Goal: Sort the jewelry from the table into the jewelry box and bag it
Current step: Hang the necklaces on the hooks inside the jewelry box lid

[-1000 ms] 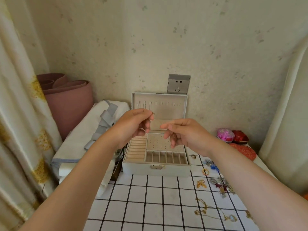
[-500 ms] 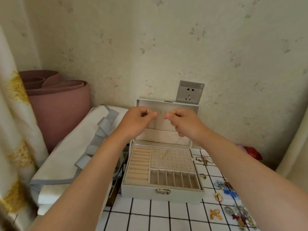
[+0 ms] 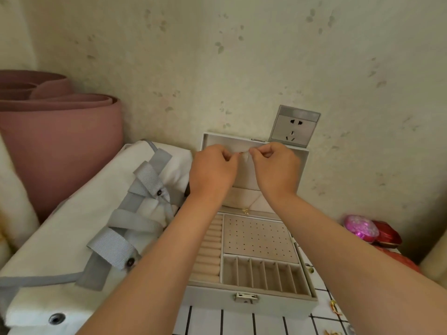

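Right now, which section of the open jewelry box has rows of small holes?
The flat panel at the tray's back right. The left section holds padded rolls, and the front section is split into narrow slots.

Jewelry box (image 3: pixel 266 304): matt pale-grey leather-look shell, beige velvety lining, shiny metal clasp (image 3: pixel 246 297). Necklace (image 3: pixel 245 211): fine gold-coloured metal. Bag (image 3: pixel 72 226): white woven cloth, matt; straps (image 3: pixel 147 175) grey ribbed ribbon. Rolled mat (image 3: pixel 60 141): dull pink, smooth. Wall socket (image 3: pixel 294 126): brushed metallic plate. Table (image 3: pixel 205 321): white tile, smooth
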`<state>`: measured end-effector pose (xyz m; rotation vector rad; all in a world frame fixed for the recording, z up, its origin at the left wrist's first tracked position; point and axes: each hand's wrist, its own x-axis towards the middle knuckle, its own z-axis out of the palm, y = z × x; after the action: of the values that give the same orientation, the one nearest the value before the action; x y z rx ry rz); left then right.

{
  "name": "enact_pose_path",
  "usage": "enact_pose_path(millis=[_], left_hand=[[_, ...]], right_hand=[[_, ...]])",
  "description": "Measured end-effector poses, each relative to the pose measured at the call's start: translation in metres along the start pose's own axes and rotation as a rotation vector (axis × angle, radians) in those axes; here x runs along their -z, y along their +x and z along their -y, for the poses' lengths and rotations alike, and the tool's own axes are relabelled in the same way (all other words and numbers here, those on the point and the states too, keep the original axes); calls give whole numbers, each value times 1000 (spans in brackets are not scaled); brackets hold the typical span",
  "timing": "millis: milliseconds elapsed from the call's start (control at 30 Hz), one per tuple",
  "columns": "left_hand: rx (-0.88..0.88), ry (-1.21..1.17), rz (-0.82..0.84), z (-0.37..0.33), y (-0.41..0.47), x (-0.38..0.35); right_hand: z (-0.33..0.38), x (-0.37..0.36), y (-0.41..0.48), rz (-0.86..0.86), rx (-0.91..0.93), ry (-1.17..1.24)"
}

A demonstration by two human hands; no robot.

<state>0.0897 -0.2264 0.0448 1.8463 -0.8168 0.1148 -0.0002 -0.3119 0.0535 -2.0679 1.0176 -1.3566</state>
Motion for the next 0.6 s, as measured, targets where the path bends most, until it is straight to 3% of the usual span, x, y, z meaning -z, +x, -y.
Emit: enact_pose_path(millis=[333, 500, 600], left_hand=[[51, 71, 37, 10, -6, -4], [57, -6, 194, 11, -10, 3], [81, -164, 329, 12, -12, 11]], right_hand=[[-6, -3, -5, 12, -34, -73], [-11, 5, -20, 194, -102, -84], [-7, 13, -30, 344, -261, 30]])
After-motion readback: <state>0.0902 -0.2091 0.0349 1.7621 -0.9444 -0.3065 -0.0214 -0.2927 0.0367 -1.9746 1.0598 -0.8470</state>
